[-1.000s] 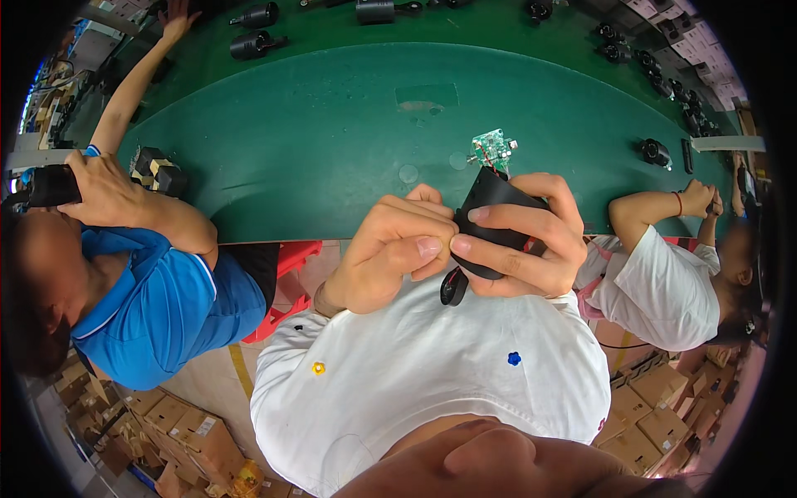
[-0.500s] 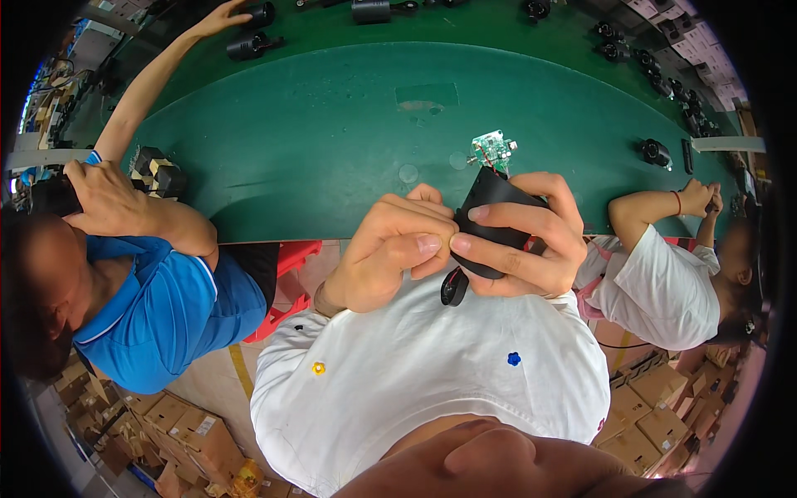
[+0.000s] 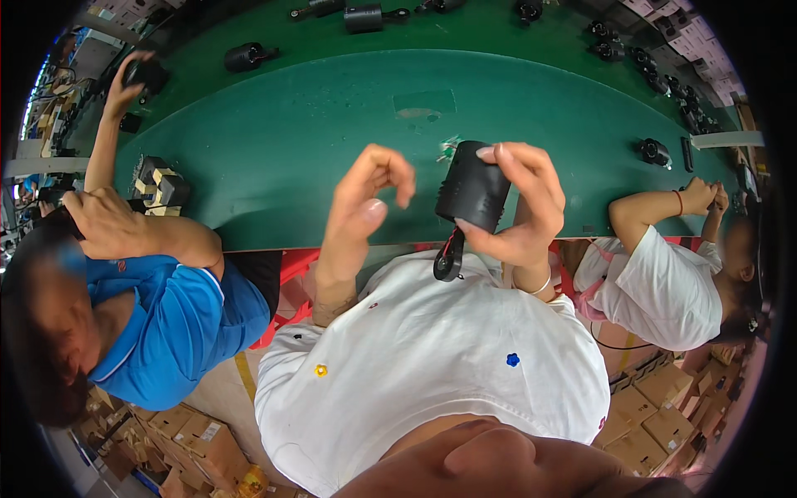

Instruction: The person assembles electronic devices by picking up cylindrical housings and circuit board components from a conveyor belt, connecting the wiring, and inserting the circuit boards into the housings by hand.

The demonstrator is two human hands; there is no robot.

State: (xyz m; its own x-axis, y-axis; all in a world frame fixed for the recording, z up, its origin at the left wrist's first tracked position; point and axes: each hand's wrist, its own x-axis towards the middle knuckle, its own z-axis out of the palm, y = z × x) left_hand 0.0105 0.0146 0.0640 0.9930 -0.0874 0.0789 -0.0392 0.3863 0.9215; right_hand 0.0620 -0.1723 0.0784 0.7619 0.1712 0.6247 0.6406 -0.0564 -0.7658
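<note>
My right hand [image 3: 531, 203] grips a black cylindrical camera housing [image 3: 473, 184] over the near edge of the table, thumb at its lower end and fingers near the top. From the housing's lower end hangs a short black bracket [image 3: 448, 261] with a red wire beside it. A green circuit board [image 3: 449, 149] shows partly at the far left side of the housing, which hides the rest of it. To the left, my left hand [image 3: 365, 195] is raised empty and clear of the housing, its fingers loosely bent and apart from the thumb.
A green table [image 3: 290, 158] spans the front. Beyond its edge, similar black housings [image 3: 363, 17] lie on a green surface. A co-worker in blue [image 3: 166, 307] sits left, by black and cream parts [image 3: 162, 184]. Another in white [image 3: 656, 282] sits right, near a black housing [image 3: 654, 152].
My left hand has let go and moved left, away from the housing. My right hand has turned the housing more upright, so the circuit board is now mostly hidden. The left co-worker's far hand has moved.
</note>
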